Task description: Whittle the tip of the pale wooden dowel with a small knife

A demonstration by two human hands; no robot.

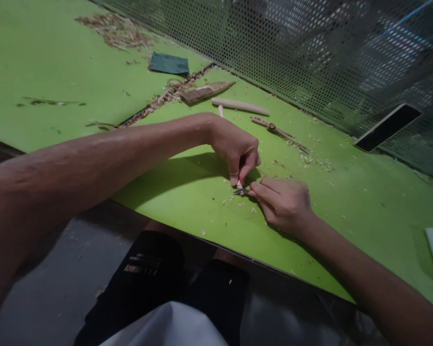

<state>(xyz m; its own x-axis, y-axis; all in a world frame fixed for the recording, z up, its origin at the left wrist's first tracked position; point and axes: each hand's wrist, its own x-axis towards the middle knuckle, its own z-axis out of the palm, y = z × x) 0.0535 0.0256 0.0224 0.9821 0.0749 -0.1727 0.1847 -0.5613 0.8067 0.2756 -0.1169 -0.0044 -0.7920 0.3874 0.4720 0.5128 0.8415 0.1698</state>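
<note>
My left hand (pixel 236 149) is closed, thumb and fingertips pinching a small pale piece of wood (pixel 239 184) low over the green tabletop (pixel 180 206). Most of that piece is hidden by the fingers. My right hand (pixel 283 202) is closed around a small carving knife (pixel 241 191); only its short dark blade shows, and its handle is covered by the fingers. The blade lies at the lower end of the wood piece, against or just beside it. Fine pale shavings (pixel 253 210) are scattered on the table around both hands.
Beyond my left hand lie a pointed piece of wood (pixel 207 92), a pale curved stick (pixel 241 105) and a knotted twig (pixel 279 132). A phone (pixel 388 127) leans on the perforated metal screen (pixel 310 62). Dark green sheet (pixel 169 63) and a shavings heap (pixel 113 30) sit far left.
</note>
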